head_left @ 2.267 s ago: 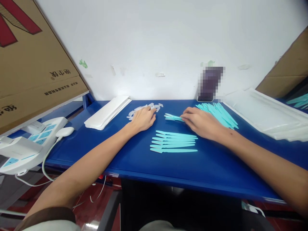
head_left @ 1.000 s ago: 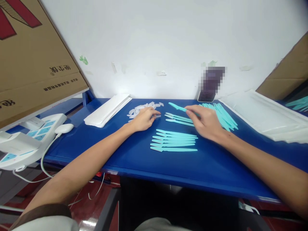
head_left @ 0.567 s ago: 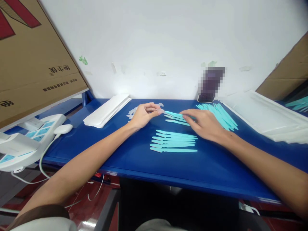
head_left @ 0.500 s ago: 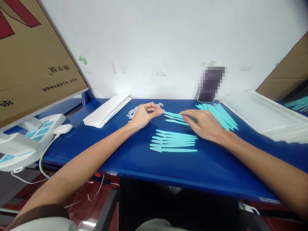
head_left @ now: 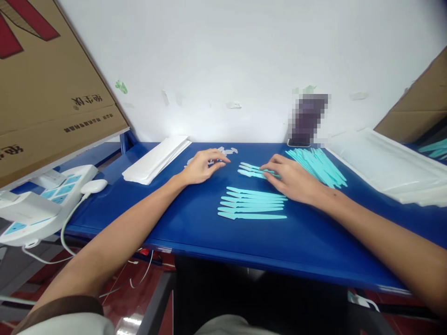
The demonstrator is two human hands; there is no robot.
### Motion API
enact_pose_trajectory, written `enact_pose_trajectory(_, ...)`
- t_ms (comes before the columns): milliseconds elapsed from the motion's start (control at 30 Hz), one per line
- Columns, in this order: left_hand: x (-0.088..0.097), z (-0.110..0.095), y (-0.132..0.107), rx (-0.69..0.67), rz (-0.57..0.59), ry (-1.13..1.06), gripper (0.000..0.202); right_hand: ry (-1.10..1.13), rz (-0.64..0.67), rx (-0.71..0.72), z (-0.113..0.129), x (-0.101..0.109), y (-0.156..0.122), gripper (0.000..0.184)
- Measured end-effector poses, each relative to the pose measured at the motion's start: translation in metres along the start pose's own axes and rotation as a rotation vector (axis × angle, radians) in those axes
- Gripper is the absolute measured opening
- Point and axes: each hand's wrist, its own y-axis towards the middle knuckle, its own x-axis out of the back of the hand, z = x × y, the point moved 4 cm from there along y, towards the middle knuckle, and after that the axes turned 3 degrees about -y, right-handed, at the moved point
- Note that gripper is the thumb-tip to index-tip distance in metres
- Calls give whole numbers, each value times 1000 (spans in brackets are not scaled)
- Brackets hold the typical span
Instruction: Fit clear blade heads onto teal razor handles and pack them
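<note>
Both forearms reach in over the blue table (head_left: 216,235) from the near edge. Left hand (head_left: 201,166): palm down and turned inward, poised over the scatter of clear pieces (head_left: 227,151), fingers bent forward, thumb well off the index finger. From my end that reads as a wide gap, and I see nothing pinched in it. Right hand (head_left: 291,179): low, knuckles up, fingertips pointing left at the small turquoise group (head_left: 249,173), over the right-hand end of its sticks. I can't tell whether thumb and fingers grip one or merely touch.

Against half a second ago: then, the left pinched a clear piece at the tip of a turquoise stick in the right hand. Now I note the hands apart, the left drawn back leftward, the right lower among the small group. The near row of turquoise sticks (head_left: 253,204) lies unchanged, as does the far-right turquoise pile (head_left: 319,167), just beyond the right wrist.

Writing: the cardboard box (head_left: 52,86) at far left carries dark characters, apparently inverted, with a small circled mark beside one line; I can't read them. Broad red bands above. I find no legible print on the white stack (head_left: 155,160) to the left.
</note>
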Motion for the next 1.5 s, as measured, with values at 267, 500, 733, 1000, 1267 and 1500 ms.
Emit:
enact_pose_trajectory(267, -6, 19, 0, 93, 90, 404, 45, 113, 299, 112, 25, 9, -6, 37)
enact_pose_trajectory(500, -15, 8, 0, 157, 321, 526, 45, 331, 481, -48, 20, 9, -4, 36)
enact_pose_trajectory(733, -18, -8, 0, 78, 254, 268, 20, 438, 570, -120, 17, 15, -8, 31)
enact_pose_trajectory(1000, -20, 1, -1, 381, 238, -103, 39, 391, 165, -175, 0, 26, -6, 20)
enact_pose_trajectory(1267, -12, -3, -2, 278, 357, 143, 31, 213, -107, -85, -11, 24, -1, 24)
enact_pose_trajectory(1500, -7, -6, 0, 285, 360, 136, 26, 102, 7, -111, -19, 10, -3, 29)
